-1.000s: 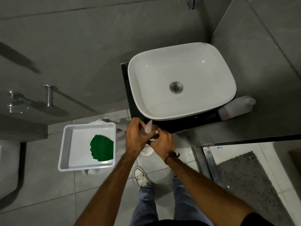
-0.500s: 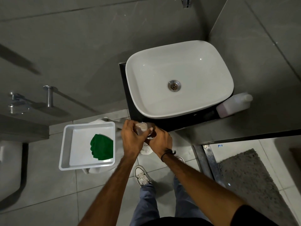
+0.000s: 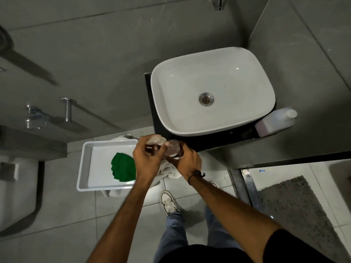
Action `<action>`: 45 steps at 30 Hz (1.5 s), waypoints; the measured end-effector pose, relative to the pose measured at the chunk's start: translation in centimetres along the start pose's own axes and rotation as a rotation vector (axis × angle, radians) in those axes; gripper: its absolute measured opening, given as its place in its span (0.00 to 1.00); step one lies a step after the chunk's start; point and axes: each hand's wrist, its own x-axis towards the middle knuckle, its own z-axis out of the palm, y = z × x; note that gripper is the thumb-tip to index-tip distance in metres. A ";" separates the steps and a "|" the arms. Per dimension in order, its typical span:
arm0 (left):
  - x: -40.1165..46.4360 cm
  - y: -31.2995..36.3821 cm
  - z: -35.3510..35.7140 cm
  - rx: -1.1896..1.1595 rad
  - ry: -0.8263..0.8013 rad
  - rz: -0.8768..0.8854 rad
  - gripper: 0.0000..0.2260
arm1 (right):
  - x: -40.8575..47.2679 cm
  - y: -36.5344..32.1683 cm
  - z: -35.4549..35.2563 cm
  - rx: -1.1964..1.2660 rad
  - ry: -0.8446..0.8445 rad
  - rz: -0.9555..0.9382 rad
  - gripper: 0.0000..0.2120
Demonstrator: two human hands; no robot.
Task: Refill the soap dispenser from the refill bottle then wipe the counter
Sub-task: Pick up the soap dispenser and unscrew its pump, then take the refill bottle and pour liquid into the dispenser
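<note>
Both hands meet just in front of the dark counter (image 3: 218, 143), below the white basin (image 3: 212, 88). My right hand (image 3: 187, 160) grips the small clear soap dispenser bottle (image 3: 173, 148), its open mouth facing up. My left hand (image 3: 148, 158) holds the white pump top (image 3: 155, 139), lifted off to the bottle's left. The refill bottle (image 3: 273, 123), translucent with pinkish liquid and a white cap, stands on the counter at the basin's right corner. A green cloth (image 3: 122, 168) lies in a white tray (image 3: 87, 168) to the left.
A white towel (image 3: 169, 171) lies under the tray and my hands. A toilet (image 3: 17, 186) is at far left, wall fittings (image 3: 66, 109) above it. A grey mat (image 3: 296, 209) covers the floor at right. My shoes (image 3: 169, 204) stand on the tiles below.
The pump top has come off the dispenser: my left hand now holds it to the left, and the bottle's open mouth shows in my right hand.
</note>
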 end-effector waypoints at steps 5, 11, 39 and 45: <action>-1.8 3.2 -1.5 -0.147 0.107 -0.100 0.16 | -0.4 1.1 -2.8 0.025 -0.101 0.035 0.41; -4.9 5.9 4.4 -0.494 0.172 -0.382 0.11 | 0.3 7.1 -9.4 0.022 -0.144 0.124 0.35; -1.6 0.8 22.9 -0.613 0.364 -1.128 0.13 | 8.9 18.0 -25.5 0.272 0.369 0.266 0.46; -2.9 0.3 22.6 -0.658 0.219 -1.177 0.09 | 9.3 18.8 -25.6 0.234 0.416 0.263 0.34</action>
